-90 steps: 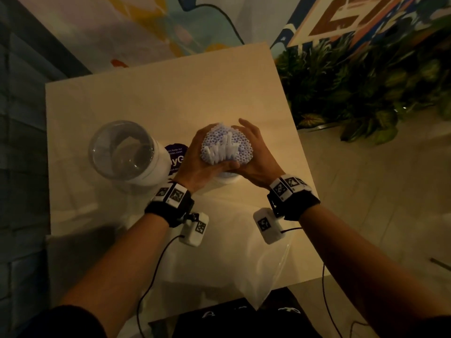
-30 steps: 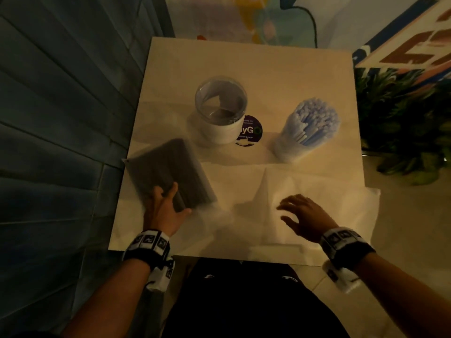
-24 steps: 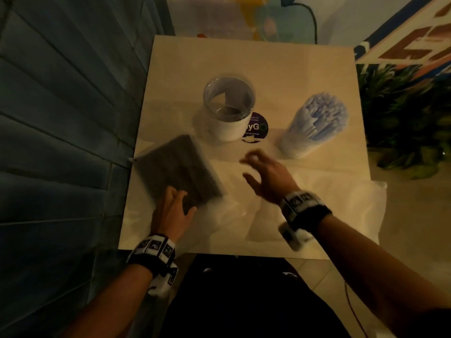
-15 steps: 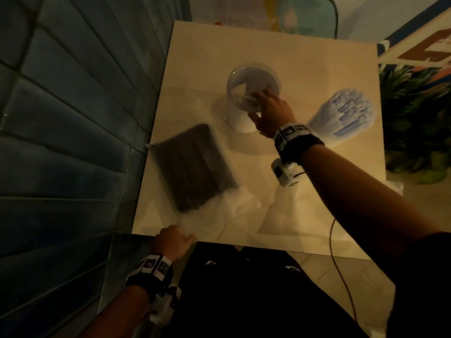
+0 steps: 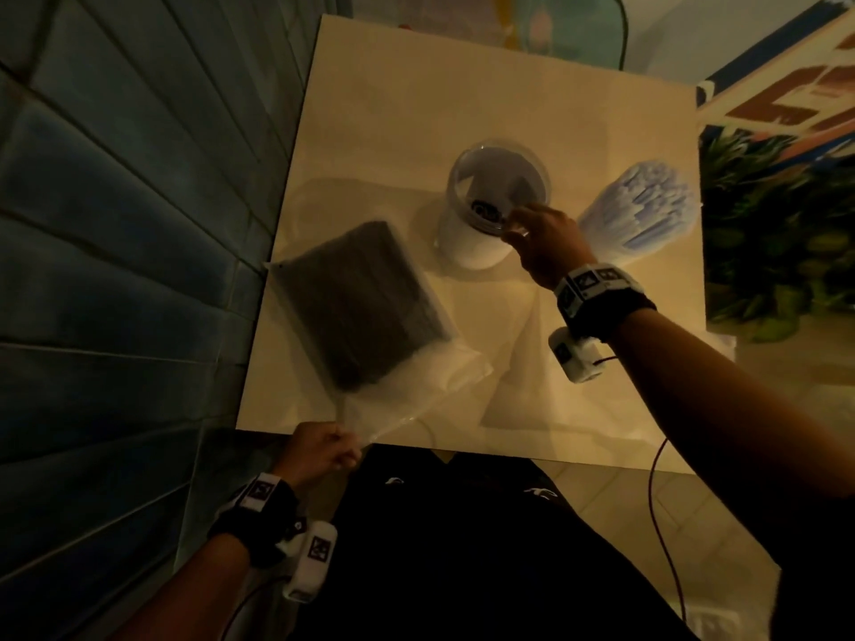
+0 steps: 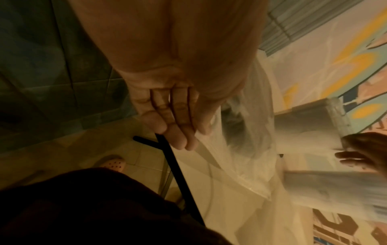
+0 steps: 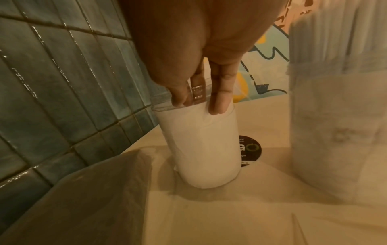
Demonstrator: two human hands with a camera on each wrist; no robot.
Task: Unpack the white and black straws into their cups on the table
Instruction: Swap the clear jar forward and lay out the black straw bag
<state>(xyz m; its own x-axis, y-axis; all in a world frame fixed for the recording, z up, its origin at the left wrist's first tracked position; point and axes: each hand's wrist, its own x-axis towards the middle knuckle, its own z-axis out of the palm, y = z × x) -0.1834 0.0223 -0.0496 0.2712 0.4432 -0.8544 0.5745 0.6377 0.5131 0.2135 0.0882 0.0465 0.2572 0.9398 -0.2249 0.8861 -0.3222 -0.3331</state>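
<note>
head view shows the right hand point(image 5: 546, 245) stretched out over the bench point(image 5: 486, 104), fingers curled over the near rim of the empty cup point(image 5: 481, 238); in the right wrist view the thumb sits inside the clear rim and a finger presses the white outer wall, so this hand grips the cup point(image 7: 201, 142), which tilts slightly on its base. the left hand point(image 5: 324, 451) sits low at the near bench edge, fist closed and pinching the loose clear end of the bag of black straws point(image 5: 365, 303); the left wrist view shows its fingers point(image 6: 180, 132) folded onto the film. the bag lies flat on the left part of the bench, one corner just past the left edge beside the tiled wall point(image 5: 115, 224). the white straws point(image 5: 647, 205) stand packed in their own cup near the right edge, just beside the right hand. bare bench surface lies beyond both cups toward the far edge, and a flat empty plastic sheet point(image 5: 532, 377) lies between the bag and the right forearm. compared with a second ago, the left hand has slid off the top of the bag to its tail at the near edge, and the right hand has gone from hovering over the sheet to holding the cup rim.
</note>
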